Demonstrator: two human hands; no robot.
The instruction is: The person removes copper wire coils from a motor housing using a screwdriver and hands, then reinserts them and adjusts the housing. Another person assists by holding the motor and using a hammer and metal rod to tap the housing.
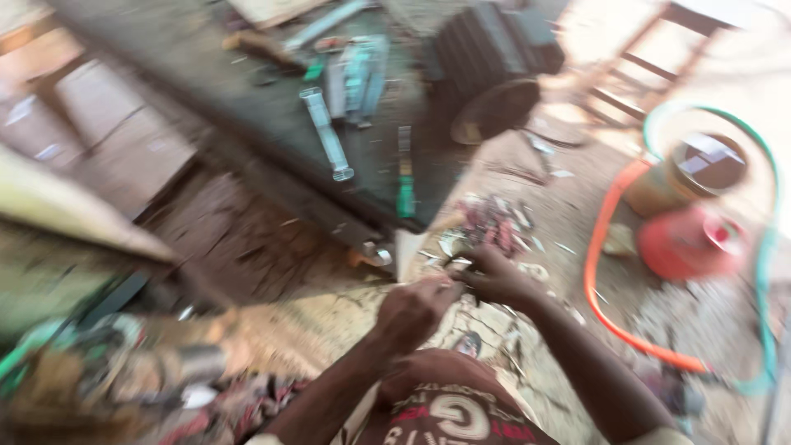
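Observation:
The frame is heavily blurred by motion. My left hand (414, 311) and my right hand (493, 276) are held close together above my knee, fingers curled around a small shiny metal piece (452, 265) between them. What the piece is cannot be made out. Both hands hover over a dusty dirt floor (329, 305) near the corner of a low dark workbench (247, 107). A scatter of small metal scraps (490, 221) lies on the ground just beyond my hands.
On the workbench lie a long clear tube-like tool (327, 134), a green-handled tool (405, 194) and other tools. An orange hose (606, 272) and a green hose (766, 239) loop around a red cylinder (690, 241) at right. Clutter fills the lower left.

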